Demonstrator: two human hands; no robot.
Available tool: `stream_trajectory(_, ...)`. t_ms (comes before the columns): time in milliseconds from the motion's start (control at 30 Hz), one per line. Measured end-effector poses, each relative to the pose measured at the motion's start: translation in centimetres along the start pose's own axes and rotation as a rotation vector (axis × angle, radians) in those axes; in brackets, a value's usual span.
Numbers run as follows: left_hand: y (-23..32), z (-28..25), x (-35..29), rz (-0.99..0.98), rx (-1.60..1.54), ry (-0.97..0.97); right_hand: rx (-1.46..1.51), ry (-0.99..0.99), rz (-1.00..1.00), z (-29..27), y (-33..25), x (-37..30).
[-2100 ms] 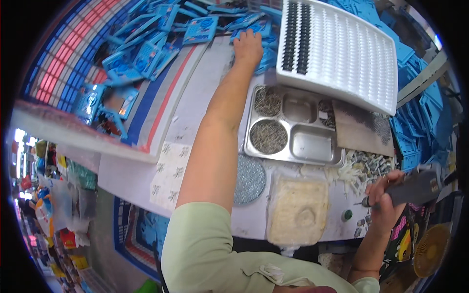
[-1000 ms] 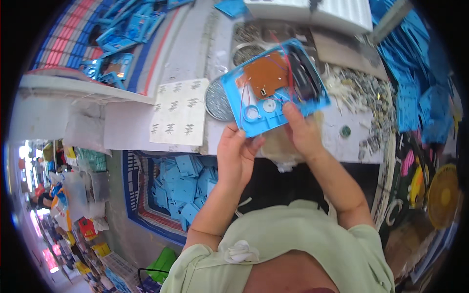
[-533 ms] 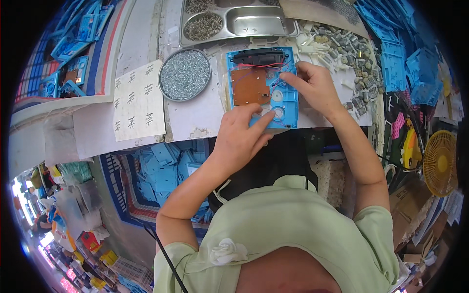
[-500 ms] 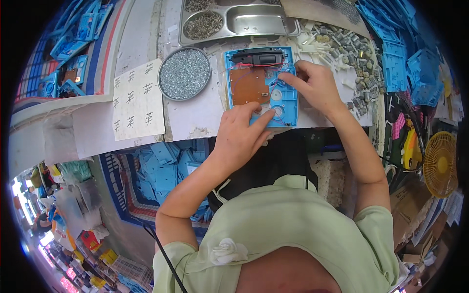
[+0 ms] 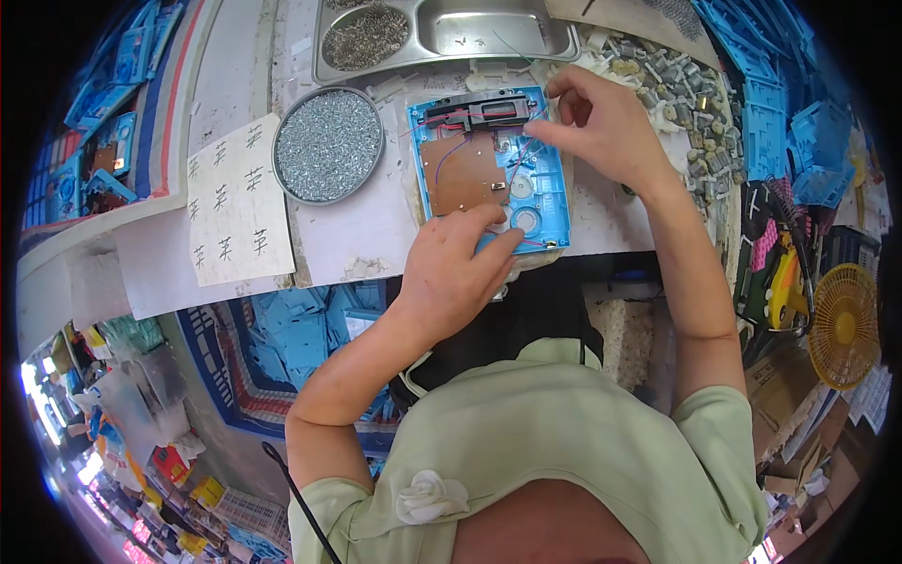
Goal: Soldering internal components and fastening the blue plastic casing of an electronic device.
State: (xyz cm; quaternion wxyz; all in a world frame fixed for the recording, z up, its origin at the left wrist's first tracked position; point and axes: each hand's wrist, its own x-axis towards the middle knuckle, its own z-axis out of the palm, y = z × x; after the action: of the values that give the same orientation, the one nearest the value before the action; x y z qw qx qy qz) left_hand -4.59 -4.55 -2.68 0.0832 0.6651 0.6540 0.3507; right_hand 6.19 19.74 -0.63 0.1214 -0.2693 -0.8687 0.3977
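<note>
A shallow blue plastic case [image 5: 556, 202] lies open side up at the table's front edge. Inside sit a brown circuit board [image 5: 460, 174], a long black part [image 5: 498, 113] along the far side and two round pieces at the right. Thin red and blue wires [image 5: 520, 162] cross the case. My left hand [image 5: 449, 268] is closed on the case's near left edge, its fingertips over the rim. At the far right corner is my right hand [image 5: 606, 127], thumb over the wires and forefinger apart from it; no held thing shows between them.
Left of the case stand a round dish of small metal pieces [image 5: 329, 146] and a paper sheet with handwriting [image 5: 230, 202]. A steel compartment tray [image 5: 432, 66] is behind. Small motors [image 5: 695, 122] heap at the right. Below the table, a bag holds blue panels [image 5: 305, 343].
My right hand has lifted toward the far edge of the case, its thumb and forefinger wider apart. The black part sits more tilted. My left hand keeps its hold; the whole view has shifted slightly.
</note>
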Motion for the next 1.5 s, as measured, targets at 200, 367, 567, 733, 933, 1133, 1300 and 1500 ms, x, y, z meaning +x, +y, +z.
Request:
stream_trajectory(200,-0.4,0.1,0.0,0.022,-0.037,0.012,0.338,0.046,0.036,1.4,1.9,-1.8)
stream_trajectory(367,-0.5,0.0,0.1,0.007,-0.050,0.007,0.493,0.036,0.208,0.3,-0.3,-7.0)
stream_trajectory(567,0.1,0.3,0.3,-0.023,-0.049,0.042,0.041,-0.064,-0.491,2.7,-4.0,-11.9)
stream_trajectory(733,-0.9,0.6,-0.5,0.162,-0.043,0.052,0.225,-0.275,-0.472,1.0,-4.1,-10.4)
stream_trajectory(933,-1.1,0.7,-0.8,0.212,-0.064,0.155,-0.115,0.026,-0.490,2.0,-2.8,-7.1)
stream_trajectory(1133,-1.3,0.6,-1.7,0.134,-0.013,0.180,-0.216,0.003,-0.531,3.5,-2.7,-6.0)
stream_trajectory(1300,-1.5,0.4,-1.6,0.113,-0.038,0.205,-0.229,-0.008,-0.548,3.7,-2.5,-6.1)
stream_trajectory(1500,-1.6,-0.6,-1.3,-0.016,0.102,0.238,-0.231,0.083,-0.546,4.3,-2.2,-5.9)
